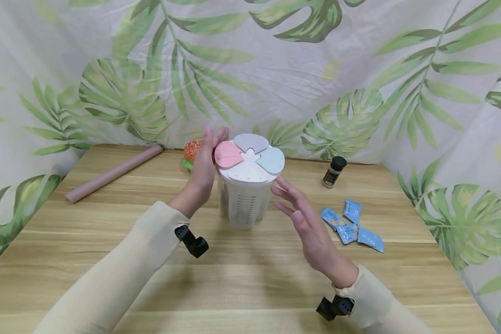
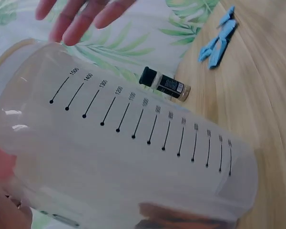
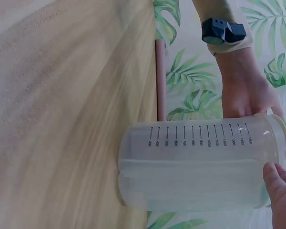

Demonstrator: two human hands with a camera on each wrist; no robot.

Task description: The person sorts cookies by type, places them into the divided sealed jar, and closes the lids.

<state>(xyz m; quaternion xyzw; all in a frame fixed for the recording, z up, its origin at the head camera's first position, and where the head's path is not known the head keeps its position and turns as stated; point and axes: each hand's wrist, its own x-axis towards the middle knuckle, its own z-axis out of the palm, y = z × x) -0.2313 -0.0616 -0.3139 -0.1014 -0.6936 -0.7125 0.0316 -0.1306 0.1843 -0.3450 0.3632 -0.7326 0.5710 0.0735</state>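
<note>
A clear plastic storage container (image 1: 244,204) with a printed measuring scale stands upright on the wooden table between the two hands. Its white lid (image 1: 246,174) carries petal-shaped flaps in pink, grey and pale blue. The left hand (image 1: 204,162) lies along the lid's left edge, fingers extended upward. On the other side, the right hand (image 1: 311,227) is relaxed, its fingertips right at the lid's rim. The right wrist view shows the left hand (image 3: 248,90) beside the container's top end, with part of its fingers hidden. Measuring marks face the camera in the left wrist view.
A toy hamburger (image 1: 192,150) sits behind the left hand. Farther left lies a pinkish rolled tube (image 1: 114,173). To the right are a black-capped spice jar (image 1: 334,171) and several small blue packets (image 1: 347,232). A leaf-print cloth (image 1: 217,60) hangs behind the table (image 1: 217,287).
</note>
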